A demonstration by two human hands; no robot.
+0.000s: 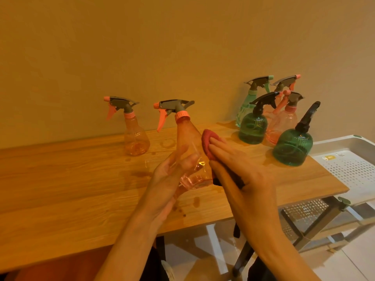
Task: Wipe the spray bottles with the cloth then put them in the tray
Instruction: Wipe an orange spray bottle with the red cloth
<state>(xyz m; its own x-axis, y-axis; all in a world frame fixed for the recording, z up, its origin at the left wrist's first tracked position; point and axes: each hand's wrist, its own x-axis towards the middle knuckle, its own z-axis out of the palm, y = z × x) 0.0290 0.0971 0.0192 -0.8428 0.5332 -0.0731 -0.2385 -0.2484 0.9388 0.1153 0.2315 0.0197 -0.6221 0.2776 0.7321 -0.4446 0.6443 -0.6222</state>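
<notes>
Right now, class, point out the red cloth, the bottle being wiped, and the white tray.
red cloth [207,140], head view, upper folded edge.
held pink bottle [187,136], head view, upper body.
white tray [332,141], head view, near rim.

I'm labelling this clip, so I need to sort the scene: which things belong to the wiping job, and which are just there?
Job:
- held orange bottle, gripped by the left hand
- red cloth, pressed on by the right hand
- six waiting bottles, e.g. orange bottle, dark green bottle
- white tray

Just there:
- wooden table
- wall
- water spots
</notes>
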